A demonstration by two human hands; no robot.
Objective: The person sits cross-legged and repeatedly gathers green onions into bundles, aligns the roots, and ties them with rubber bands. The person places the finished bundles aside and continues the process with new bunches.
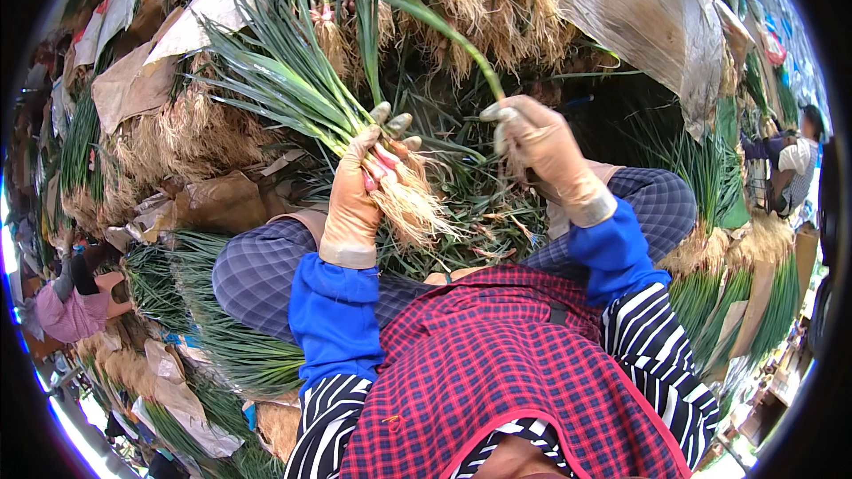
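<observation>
My left hand (pixel 355 194), in a tan rubber glove, is closed around a bunch of green onions (pixel 313 103). Their pinkish bulbs and pale stringy roots (pixel 411 203) stick out past my fingers, and the dark green leaves fan away to the upper left. To the right, my gloved right hand (pixel 542 146) pinches a single green onion (pixel 459 36) near its root end. That stalk arches up and left over other leaves. The fingers of my right hand partly hide its base, and a few roots hang below them. The two hands are apart.
Loose leaf trimmings (pixel 459 166) cover the ground between my crossed legs. Rooted green onion bundles (pixel 512 6) lie ahead, partly under a plastic sheet (pixel 639 6). More bundles (pixel 233 319) lie left and right (pixel 705 266). Other people sit at far left (pixel 73 306) and far right (pixel 795 163).
</observation>
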